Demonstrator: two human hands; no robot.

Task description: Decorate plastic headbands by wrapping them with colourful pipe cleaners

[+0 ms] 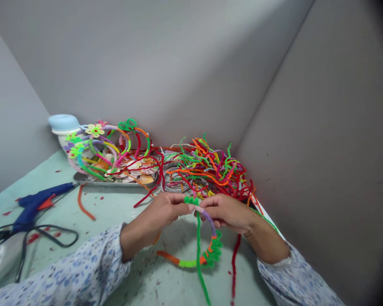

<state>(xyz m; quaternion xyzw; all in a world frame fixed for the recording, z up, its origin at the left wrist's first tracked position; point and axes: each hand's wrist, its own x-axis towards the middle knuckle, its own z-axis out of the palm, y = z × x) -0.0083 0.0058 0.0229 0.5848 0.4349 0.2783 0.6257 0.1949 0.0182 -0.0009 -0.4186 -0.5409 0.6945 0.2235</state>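
A curved band wrapped in coloured pipe cleaners (187, 264) hangs between my hands, with orange, lime, purple and pink sections. Green loops (214, 250) bulge from its right side, and a smaller row of green loops (191, 200) sits at the top. My left hand (164, 214) pinches the band's pink part from the left. On the right, my right hand (228, 212) has its fingers closed on the band near the purple section. A loose green pipe cleaner (198, 255) dangles down from the top loops, between the two hands.
A metal tray (115, 183) of shells holds finished colourful bands behind my left hand. Beside it lie a wire coil (175, 178) and a pipe cleaner heap (210, 165). A blue glue gun (32, 206) with its cord and a blue-lidded bottle (64, 123) are at left.
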